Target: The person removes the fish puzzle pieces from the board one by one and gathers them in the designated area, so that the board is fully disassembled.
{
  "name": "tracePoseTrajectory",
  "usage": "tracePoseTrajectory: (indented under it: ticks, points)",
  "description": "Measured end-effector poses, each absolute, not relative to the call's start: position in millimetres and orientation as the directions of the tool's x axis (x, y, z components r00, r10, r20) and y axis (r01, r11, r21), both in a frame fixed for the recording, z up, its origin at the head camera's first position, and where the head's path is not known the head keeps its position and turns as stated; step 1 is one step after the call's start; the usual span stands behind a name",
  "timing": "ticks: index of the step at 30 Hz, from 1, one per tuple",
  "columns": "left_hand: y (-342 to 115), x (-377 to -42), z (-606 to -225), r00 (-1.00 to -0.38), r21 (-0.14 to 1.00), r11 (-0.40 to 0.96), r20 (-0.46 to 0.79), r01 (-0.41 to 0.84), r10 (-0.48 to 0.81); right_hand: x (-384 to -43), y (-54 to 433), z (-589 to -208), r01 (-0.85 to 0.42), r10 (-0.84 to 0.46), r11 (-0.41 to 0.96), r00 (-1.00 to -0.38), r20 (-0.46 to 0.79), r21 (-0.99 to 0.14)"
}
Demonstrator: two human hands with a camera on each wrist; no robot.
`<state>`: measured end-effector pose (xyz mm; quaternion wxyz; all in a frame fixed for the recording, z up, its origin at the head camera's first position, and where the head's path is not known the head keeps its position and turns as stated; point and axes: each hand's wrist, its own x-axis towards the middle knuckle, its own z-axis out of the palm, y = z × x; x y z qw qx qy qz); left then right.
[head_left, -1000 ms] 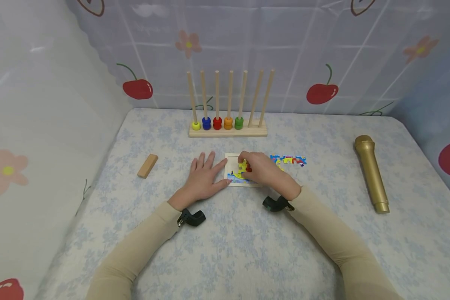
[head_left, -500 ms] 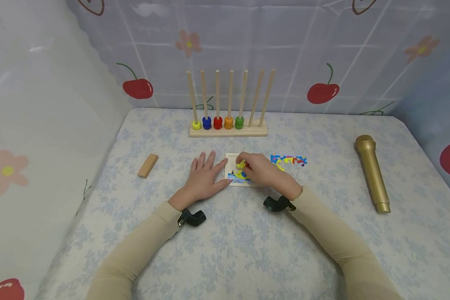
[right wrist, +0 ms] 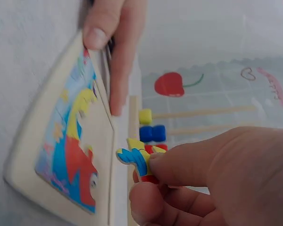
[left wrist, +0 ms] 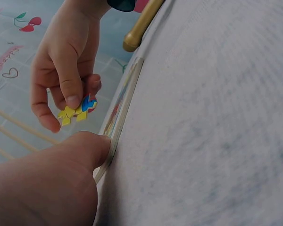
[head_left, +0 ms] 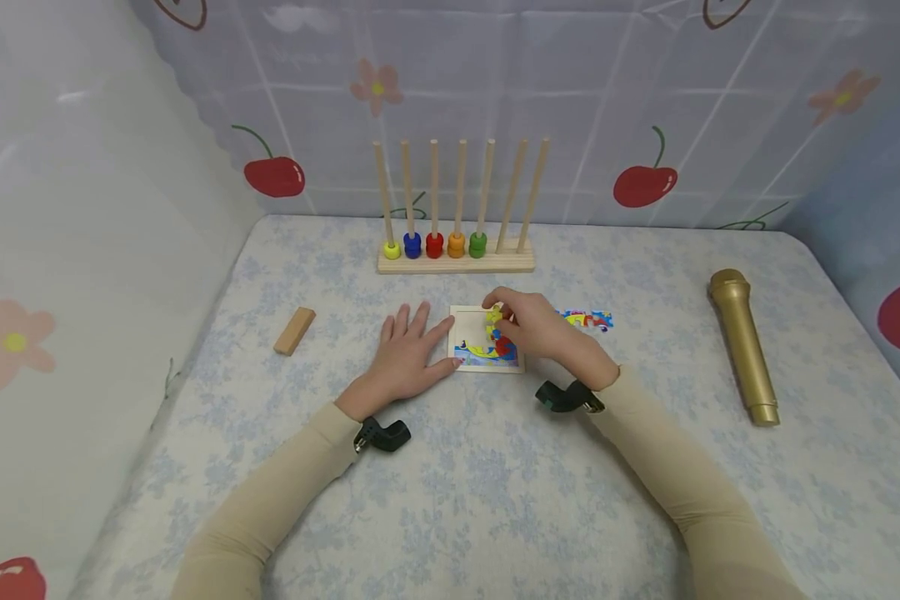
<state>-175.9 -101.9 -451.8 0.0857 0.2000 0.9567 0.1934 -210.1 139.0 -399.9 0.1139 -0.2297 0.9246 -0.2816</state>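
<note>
My right hand (head_left: 534, 323) pinches a small yellow, blue and red jigsaw piece (right wrist: 140, 159) between thumb and fingers. In the left wrist view that piece hangs a little above the puzzle board. The board, a pale wooden tray (right wrist: 43, 117), has its lower part filled with a blue, red and yellow picture; its upper part is bare wood. Spread flat on the tablecloth, my left hand (head_left: 405, 360) lies at the tray's left side, with the thumb (left wrist: 100, 141) on its edge. Several loose jigsaw pieces (head_left: 591, 320) lie right of the tray, partly behind my right hand.
Behind the tray stands a wooden peg rack (head_left: 457, 263) with coloured beads on several pegs. A wooden block (head_left: 295, 331) lies to the left. On the far right is a gold microphone (head_left: 745, 350). A patterned curtain (head_left: 495, 100) hangs along the table's back edge.
My right hand has shifted right and away from me with the piece, showing more of the tray's lower picture. It now covers part of the loose pieces. My left hand stays put.
</note>
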Motion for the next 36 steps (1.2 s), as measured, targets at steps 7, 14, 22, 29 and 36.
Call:
tracePoseTrajectory:
  ticks: [7, 14, 22, 29, 36]
  points:
    - [-103, -176, -453, -0.903, 0.407, 0.842, -0.085, 0.355, 0.422, -214, 170, -394, -0.250, -0.381, 0.782, -0.917, -0.120, -0.571]
    - [-104, -177, -455, -0.903, 0.407, 0.841, -0.085, 0.355, 0.422, -212, 209, -392, -0.204, -0.322, 0.807, -0.939, -0.124, -0.554]
    - [-104, -177, -455, -0.902, 0.402, 0.843, -0.084, 0.358, 0.424, -206, 239, -398, -0.166, -0.279, 0.820, -0.951, -0.130, -0.548]
    - [-104, -176, -453, -0.903, 0.397, 0.845, -0.084, 0.358, 0.422, -201, 249, -402, -0.119, -0.254, 0.825, -0.951, -0.174, -0.552]
    - [-103, -177, -455, -0.903, 0.393, 0.850, -0.098, 0.351, 0.419, -197, 251, -408, -0.049, -0.203, 0.810, -0.958, -0.201, -0.584]
